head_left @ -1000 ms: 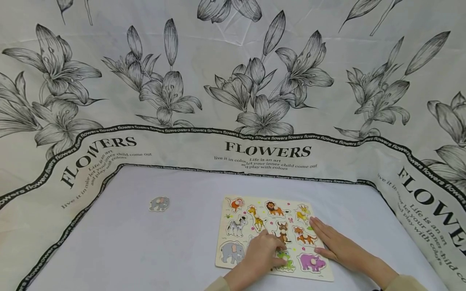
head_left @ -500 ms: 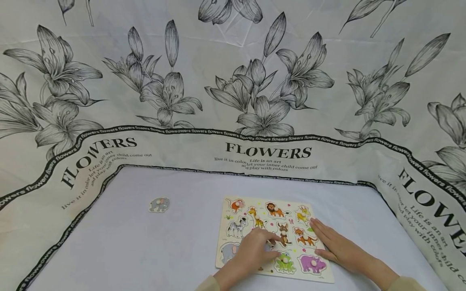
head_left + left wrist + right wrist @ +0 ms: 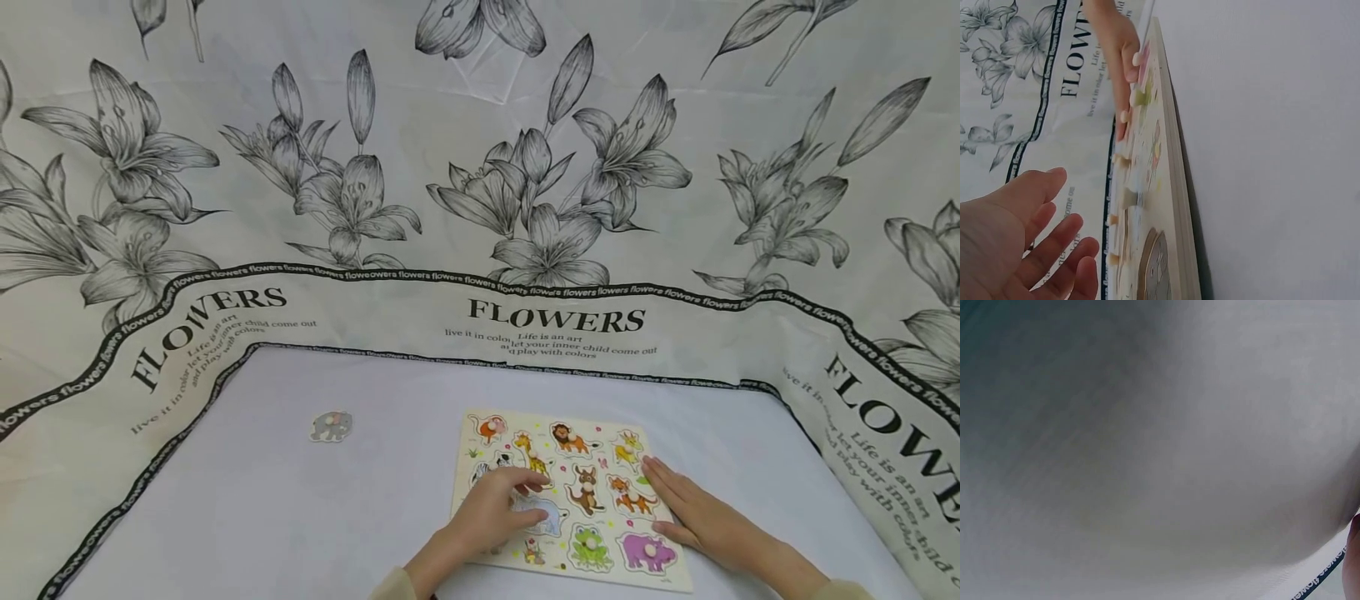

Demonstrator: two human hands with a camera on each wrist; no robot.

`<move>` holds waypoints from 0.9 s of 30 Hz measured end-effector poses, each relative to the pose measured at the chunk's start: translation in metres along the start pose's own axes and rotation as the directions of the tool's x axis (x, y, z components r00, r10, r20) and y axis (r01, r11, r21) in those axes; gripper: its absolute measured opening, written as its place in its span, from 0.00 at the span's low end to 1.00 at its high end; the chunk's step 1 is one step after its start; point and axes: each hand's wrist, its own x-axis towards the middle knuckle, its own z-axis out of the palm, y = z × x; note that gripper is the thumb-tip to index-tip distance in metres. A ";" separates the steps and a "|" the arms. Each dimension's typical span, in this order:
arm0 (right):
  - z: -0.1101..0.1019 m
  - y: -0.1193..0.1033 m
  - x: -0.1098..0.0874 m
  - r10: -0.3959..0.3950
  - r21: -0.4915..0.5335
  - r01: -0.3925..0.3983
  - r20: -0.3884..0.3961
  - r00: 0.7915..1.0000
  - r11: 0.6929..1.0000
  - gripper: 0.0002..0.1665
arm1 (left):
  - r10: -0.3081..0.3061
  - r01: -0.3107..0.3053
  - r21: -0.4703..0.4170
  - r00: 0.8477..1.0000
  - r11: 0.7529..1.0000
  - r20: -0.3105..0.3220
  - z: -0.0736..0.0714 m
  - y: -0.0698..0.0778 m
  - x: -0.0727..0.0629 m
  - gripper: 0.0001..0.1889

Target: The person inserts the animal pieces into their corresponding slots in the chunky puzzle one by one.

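A wooden animal puzzle board (image 3: 577, 569) lies on the white table, filled with knobbed pieces. My left hand (image 3: 491, 508) hovers over its left part, fingers loosely bent and holding nothing, as the left wrist view also shows. Beneath the fingertips is a pale blue animal piece (image 3: 551, 518). The left hand hides part of the zebra piece (image 3: 487, 468). My right hand (image 3: 701, 512) rests along the board's right edge with fingers straight. In the left wrist view, a recess with a grey elephant picture (image 3: 1160, 269) shows at the board's near corner.
A loose grey elephant piece (image 3: 331, 427) lies on the table (image 3: 300, 517), left of the board. Behind and beside the table hangs a white flower-printed cloth (image 3: 390, 317). The right wrist view shows mostly blurred pale cloth.
My left hand has moved left across the board, away from the frog piece, uncovering the pale blue piece. The right hand stays at the edge. The head view has shifted slightly.
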 end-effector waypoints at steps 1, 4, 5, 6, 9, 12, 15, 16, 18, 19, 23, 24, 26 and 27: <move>0.000 0.000 0.000 -0.004 -0.005 0.004 -0.003 1.000 1.000 0.43 | -0.003 0.003 -0.005 1.000 1.000 -0.003 -0.003 -0.001 -0.001 0.18; 0.000 0.000 0.000 -0.012 -0.018 0.012 -0.012 1.000 1.000 0.43 | -0.023 0.023 -0.033 1.000 0.999 -0.007 -0.011 -0.007 -0.002 0.19; 0.000 0.000 0.000 -0.014 -0.020 0.013 -0.014 1.000 1.000 0.43 | -0.030 0.030 -0.031 0.999 0.999 -0.009 -0.013 -0.009 -0.003 0.19; 0.000 0.000 0.000 -0.015 -0.022 0.015 -0.015 1.000 1.000 0.43 | -0.033 0.033 -0.031 0.999 0.999 -0.012 -0.016 -0.011 -0.004 0.19; 0.001 0.000 0.000 -0.018 -0.025 0.018 -0.016 1.000 1.000 0.43 | -0.047 0.046 -0.031 0.999 0.998 -0.018 -0.024 -0.018 -0.008 0.20; 0.001 0.000 0.000 -0.016 -0.030 0.016 -0.013 1.000 0.999 0.43 | -0.056 0.055 -0.029 0.998 0.998 -0.038 -0.033 -0.025 -0.011 0.21; 0.000 -0.001 0.000 -0.011 -0.037 0.011 -0.008 1.000 0.999 0.43 | -0.065 0.063 -0.032 0.996 0.997 -0.058 -0.043 -0.031 -0.013 0.20; 0.000 -0.001 0.000 -0.010 -0.038 0.010 -0.007 1.000 0.999 0.43 | -0.063 0.061 -0.032 0.996 0.998 -0.065 -0.046 -0.033 -0.014 0.20; 0.000 -0.001 0.000 -0.009 -0.038 0.009 -0.010 1.000 0.999 0.43 | -0.064 0.062 -0.030 0.995 0.998 -0.080 -0.054 -0.036 -0.015 0.20; -0.001 -0.001 0.000 -0.011 -0.040 0.011 -0.014 1.000 0.999 0.43 | -0.066 0.064 -0.025 0.994 0.998 -0.088 -0.058 -0.038 -0.015 0.20; -0.001 -0.001 0.000 -0.029 -0.050 0.028 -0.027 0.999 0.998 0.43 | -0.072 0.073 0.005 0.989 0.997 -0.128 -0.073 -0.044 -0.018 0.20; 0.000 -0.001 0.000 -0.032 -0.055 0.031 -0.027 0.999 0.998 0.43 | -0.074 0.077 0.016 0.988 0.997 -0.139 -0.076 -0.046 -0.020 0.21; 0.000 -0.001 0.000 -0.036 -0.060 0.034 -0.026 0.999 0.998 0.43 | -0.078 0.084 0.035 0.984 0.996 -0.158 -0.083 -0.049 -0.023 0.21; 0.001 -0.001 0.000 -0.036 -0.061 0.034 -0.025 0.999 0.998 0.43 | -0.084 0.092 0.041 0.982 0.995 -0.169 -0.087 -0.051 -0.024 0.21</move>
